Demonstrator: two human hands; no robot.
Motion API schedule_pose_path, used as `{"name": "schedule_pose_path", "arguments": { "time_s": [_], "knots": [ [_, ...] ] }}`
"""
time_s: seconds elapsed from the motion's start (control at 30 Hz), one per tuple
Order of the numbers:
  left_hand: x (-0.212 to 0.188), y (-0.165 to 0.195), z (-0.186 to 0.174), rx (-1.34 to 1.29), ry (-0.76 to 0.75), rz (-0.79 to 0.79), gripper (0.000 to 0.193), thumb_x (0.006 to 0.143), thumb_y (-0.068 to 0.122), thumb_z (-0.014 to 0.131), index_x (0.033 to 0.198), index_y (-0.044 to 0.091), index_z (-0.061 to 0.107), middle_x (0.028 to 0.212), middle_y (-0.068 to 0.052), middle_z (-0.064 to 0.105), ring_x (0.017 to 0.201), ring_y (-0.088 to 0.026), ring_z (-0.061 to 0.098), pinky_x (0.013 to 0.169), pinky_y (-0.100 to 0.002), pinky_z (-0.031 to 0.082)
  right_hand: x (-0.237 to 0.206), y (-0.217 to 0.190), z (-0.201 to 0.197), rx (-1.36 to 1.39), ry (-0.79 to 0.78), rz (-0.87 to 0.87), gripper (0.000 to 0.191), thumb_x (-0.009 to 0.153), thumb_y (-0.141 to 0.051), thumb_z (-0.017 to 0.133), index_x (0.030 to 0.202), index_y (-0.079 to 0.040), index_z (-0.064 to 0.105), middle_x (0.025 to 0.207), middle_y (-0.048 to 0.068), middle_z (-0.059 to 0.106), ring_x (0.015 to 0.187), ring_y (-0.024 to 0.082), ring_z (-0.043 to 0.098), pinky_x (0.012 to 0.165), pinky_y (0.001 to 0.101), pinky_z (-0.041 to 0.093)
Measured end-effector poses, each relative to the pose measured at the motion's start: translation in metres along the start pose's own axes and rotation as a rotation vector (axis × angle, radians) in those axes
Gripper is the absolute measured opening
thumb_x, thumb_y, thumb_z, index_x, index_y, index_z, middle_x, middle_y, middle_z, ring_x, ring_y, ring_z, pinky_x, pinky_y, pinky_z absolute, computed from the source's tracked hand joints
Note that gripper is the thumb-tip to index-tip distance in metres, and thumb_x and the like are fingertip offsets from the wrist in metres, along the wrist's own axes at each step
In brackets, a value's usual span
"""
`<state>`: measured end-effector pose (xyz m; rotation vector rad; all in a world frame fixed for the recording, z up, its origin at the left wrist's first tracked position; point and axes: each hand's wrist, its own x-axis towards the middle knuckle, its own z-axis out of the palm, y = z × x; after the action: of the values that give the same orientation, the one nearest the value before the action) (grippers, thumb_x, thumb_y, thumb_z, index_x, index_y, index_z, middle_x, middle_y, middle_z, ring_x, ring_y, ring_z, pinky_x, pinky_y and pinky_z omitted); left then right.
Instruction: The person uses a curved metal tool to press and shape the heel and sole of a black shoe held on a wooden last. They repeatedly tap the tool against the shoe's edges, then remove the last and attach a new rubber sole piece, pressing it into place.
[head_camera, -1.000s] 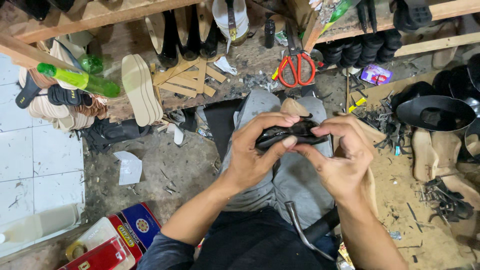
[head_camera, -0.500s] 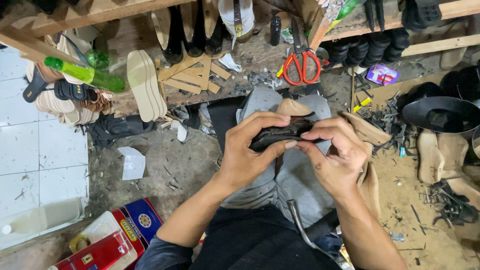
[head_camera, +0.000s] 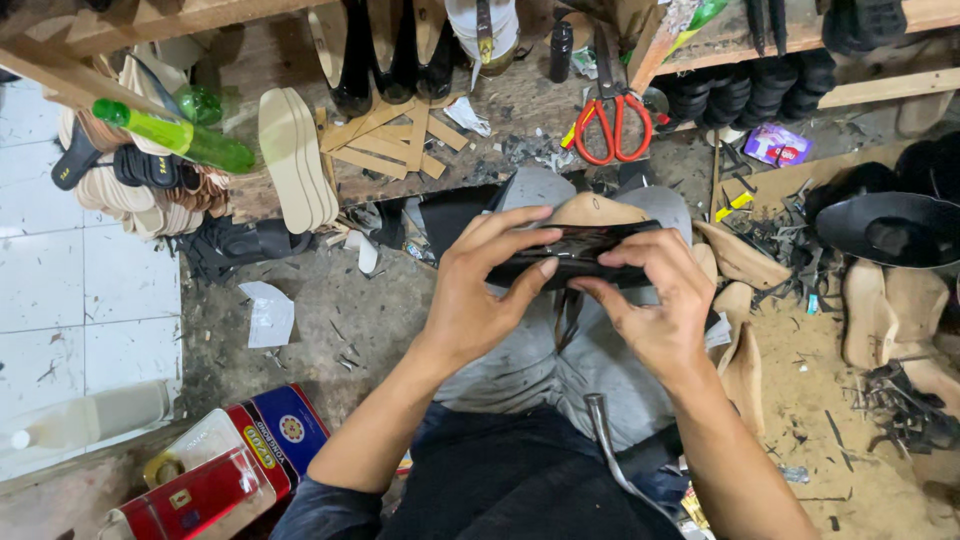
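Packages and labels in view: three items.
A red and blue rectangular carton (head_camera: 262, 447) lies at bottom left on the dirty floor, bearing a round gold emblem; a clear plastic box (head_camera: 205, 462) rests on its red end. A small purple and white packet (head_camera: 776, 145) with a red patch lies at upper right, below the wooden shelf rail.

A shoemaker's workshop — soles (head_camera: 293, 150), scissors (head_camera: 612, 122), leather scraps (head_camera: 742, 255).

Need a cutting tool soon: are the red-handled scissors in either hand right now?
No, the red-handled scissors lie on the bench, while both hands grip the black shoe piece.
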<state>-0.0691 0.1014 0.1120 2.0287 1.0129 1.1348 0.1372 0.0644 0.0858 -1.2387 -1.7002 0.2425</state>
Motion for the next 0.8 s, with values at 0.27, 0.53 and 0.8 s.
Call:
{"name": "schedule_pose_path", "arguments": {
  "time_s": [0.27,0.53,0.8],
  "knots": [
    [0.0,-0.015,0.014,0.051,0.067,-0.007,0.046,0.072,0.021,0.094,0.11,0.008,0.074,0.113,-0.007,0.074,0.107,-0.027,0.069,0.093,-0.036,0.054,-0.008,0.01,0.006,0.025,-0.06,0.089,0.03,0.069,0.004,0.089,0.088,-0.001,0.066,0.09,0.012,0.067,0.084,0.026,0.067,0.075,0.0344,0.052],
    [-0.004,-0.032,0.02,0.009,0.12,-0.005,0.042,0.07,0.019,0.095,0.105,0.006,0.075,0.106,-0.008,0.075,0.1,-0.024,0.07,0.088,-0.034,0.054,-0.005,0.013,0.013,0.095,-0.033,0.191,0.029,0.07,-0.001,0.093,0.088,-0.001,0.07,0.089,0.009,0.07,0.082,0.02,0.069,0.074,0.0303,0.055],
    [-0.013,-0.069,0.022,-0.117,0.121,-0.066,0.039,0.071,0.015,0.094,0.104,0.004,0.076,0.107,-0.009,0.075,0.101,-0.023,0.07,0.091,-0.033,0.054,0.003,0.011,0.024,-0.132,-0.082,0.148,0.045,0.061,-0.017,0.098,0.095,-0.004,0.072,0.089,0.008,0.066,0.089,0.028,0.062,0.078,0.0392,0.05]
  ]
}}
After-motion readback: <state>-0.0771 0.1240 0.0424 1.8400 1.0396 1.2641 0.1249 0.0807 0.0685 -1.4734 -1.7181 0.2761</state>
